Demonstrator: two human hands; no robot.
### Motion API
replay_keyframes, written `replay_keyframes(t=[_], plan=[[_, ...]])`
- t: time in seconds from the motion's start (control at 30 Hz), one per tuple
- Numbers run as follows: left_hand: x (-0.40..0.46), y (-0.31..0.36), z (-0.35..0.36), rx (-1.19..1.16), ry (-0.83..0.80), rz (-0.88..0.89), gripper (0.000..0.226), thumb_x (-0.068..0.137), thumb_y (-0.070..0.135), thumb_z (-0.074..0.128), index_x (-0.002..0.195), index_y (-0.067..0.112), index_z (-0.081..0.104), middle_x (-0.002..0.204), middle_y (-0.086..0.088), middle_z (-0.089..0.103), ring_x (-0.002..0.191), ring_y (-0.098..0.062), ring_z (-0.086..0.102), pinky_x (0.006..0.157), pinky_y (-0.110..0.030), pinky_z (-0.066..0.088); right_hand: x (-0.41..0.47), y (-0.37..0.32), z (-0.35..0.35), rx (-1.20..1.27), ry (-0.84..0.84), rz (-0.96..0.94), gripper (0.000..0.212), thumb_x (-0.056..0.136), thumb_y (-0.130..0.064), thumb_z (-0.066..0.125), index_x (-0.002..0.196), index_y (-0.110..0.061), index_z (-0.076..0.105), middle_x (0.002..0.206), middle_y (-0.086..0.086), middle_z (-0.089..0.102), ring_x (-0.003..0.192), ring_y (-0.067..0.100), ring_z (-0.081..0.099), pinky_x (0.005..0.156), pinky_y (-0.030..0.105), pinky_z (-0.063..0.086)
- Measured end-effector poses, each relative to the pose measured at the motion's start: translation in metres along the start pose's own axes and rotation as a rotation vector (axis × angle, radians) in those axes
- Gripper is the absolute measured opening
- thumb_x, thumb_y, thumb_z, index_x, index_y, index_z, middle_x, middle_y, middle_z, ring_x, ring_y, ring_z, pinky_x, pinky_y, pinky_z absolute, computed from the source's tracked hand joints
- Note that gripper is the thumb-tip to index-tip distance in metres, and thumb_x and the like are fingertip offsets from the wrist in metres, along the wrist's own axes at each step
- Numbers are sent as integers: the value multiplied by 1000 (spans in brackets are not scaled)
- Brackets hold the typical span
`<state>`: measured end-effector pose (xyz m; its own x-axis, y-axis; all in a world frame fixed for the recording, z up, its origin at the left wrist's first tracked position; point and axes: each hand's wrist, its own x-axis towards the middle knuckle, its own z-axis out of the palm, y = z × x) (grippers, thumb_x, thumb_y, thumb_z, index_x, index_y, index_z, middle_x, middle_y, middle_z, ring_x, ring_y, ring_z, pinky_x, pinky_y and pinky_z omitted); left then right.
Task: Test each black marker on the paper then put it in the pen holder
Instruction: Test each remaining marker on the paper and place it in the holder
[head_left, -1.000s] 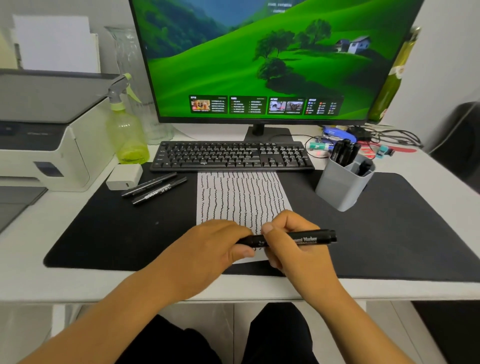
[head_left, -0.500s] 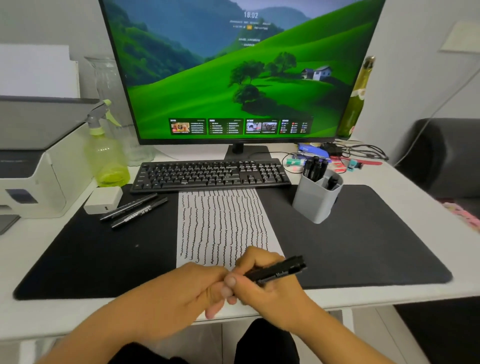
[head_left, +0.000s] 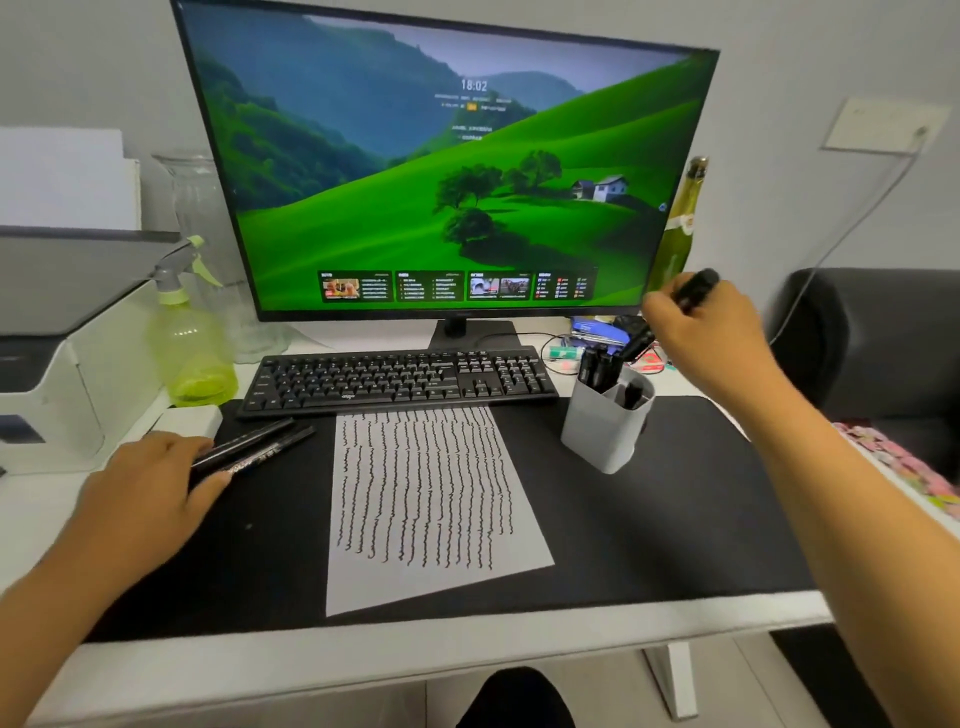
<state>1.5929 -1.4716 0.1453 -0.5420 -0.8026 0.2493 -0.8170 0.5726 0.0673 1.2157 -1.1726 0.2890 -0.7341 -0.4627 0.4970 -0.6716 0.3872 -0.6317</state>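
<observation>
Right hand (head_left: 696, 332) up at the right of the frame, just above the holder (head_left: 605, 431) — fingers curled tight round a marker (head_left: 693, 291). Marker tilted, low end pointing down at the open top of the holder, likely so it can drop in beside the other black ones (head_left: 600, 366) already standing there. Not in yet.

Left hand (head_left: 150, 483) down at the left of the frame, on the mat (head_left: 649, 519). Fingertips resting over the near ends of two markers (head_left: 254, 447) lying side by side. Hard to tell if the fingers are pinching one or just touching — probably getting the next one ready while the other hand is busy.

Paper (head_left: 431, 499) flat in the middle of the frame, in front of the keyboard (head_left: 395, 379), full of wiggly black lines. Close to both hands, so easy to test on.

Half a second back, both hands together at the bottom of the frame by the near edge of the paper, both on one marker. Now apart — one gone up and right with that marker, one gone left to the pair. Paper, holder and the pair on the mat in the same spots on the desk.
</observation>
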Motion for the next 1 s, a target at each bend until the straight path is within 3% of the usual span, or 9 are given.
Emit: replay_keyframes(t=[0.13,0.3,0.43,0.53,0.63,0.73,0.83,0.9,1.0], plan=[[-6,4,6,4,-22,13,44,81,42,66,117,18,63,115,-11,61,103,-28,56,81,-46,53,11,8,18,-211,-109,40,36,87,-29,63,58,-17,45,53,4,50,49,18,46,45,25,31],[-10,10,6,-17,-29,26,42,83,38,66,118,16,63,109,-10,61,98,-27,57,80,-44,52,6,28,35,-306,-237,148,39,88,-36,71,59,-25,47,58,0,55,54,16,52,45,26,32],[-8,16,2,-75,-61,33,33,86,37,63,111,17,65,99,-6,63,85,-20,59,74,-40,53,4,34,37,-354,-224,181,41,89,-44,68,61,-15,61,60,6,62,60,21,57,48,26,37],[-5,21,2,-132,-81,13,29,87,34,63,108,15,66,97,-6,64,82,-19,60,74,-37,53,4,36,38,-377,-223,143,42,90,-43,65,75,-6,76,75,14,73,76,31,65,66,33,52],[-6,27,3,-189,-71,-15,25,88,29,62,107,13,67,95,-7,64,78,-16,57,72,-33,49,3,39,38,-332,-235,163,37,89,-43,67,91,-7,76,86,12,74,79,27,63,67,32,46],[-12,36,-1,-336,-19,-33,20,89,26,62,105,14,67,82,4,59,69,-8,52,68,-28,43,-6,37,35,-229,-31,151,38,86,-38,71,111,-8,68,104,14,66,81,23,56,69,28,39],[-24,51,-4,-539,-4,-30,19,90,27,60,107,19,65,83,12,60,73,-4,57,67,-23,43,-48,19,39,9,259,-30,17,85,-30,62,96,-17,62,91,2,61,71,11,47,63,26,37],[-34,67,-8,-670,-30,-20,20,91,31,57,111,26,62,88,18,59,79,1,57,69,-15,40,-86,1,53,192,114,-68,6,86,-31,57,87,-26,60,78,-9,63,69,6,56,57,13,41],[-52,97,-15,-842,-76,44,10,91,37,55,98,41,60,84,21,65,80,5,62,64,-11,42,-133,-21,86,420,-333,53,7,91,-32,60,92,-32,67,85,-11,70,66,-1,62,59,11,49]])
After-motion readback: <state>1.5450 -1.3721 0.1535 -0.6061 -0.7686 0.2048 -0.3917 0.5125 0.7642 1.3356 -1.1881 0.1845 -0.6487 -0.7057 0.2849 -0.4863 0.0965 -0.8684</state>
